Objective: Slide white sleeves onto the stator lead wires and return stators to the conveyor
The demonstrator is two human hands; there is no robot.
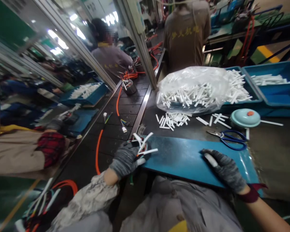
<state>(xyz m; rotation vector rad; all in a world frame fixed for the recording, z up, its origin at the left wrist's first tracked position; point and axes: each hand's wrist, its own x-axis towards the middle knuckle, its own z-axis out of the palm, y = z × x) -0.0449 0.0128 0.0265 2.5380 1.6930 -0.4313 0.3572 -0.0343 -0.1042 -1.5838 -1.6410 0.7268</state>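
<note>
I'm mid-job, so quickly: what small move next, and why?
Probably bring the right hand to the wired part: only the left hand is on it, white tubes splay from it, and the right is apart, over the blue mat.

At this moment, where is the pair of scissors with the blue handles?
In the head view, the scissors lie on the right side, at the far edge of the blue mat, between the gloved right hand and the round turquoise object.

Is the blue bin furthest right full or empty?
Neither: the bin is partly filled. White tubes lie across its back, while bare blue floor shows in front.
</note>
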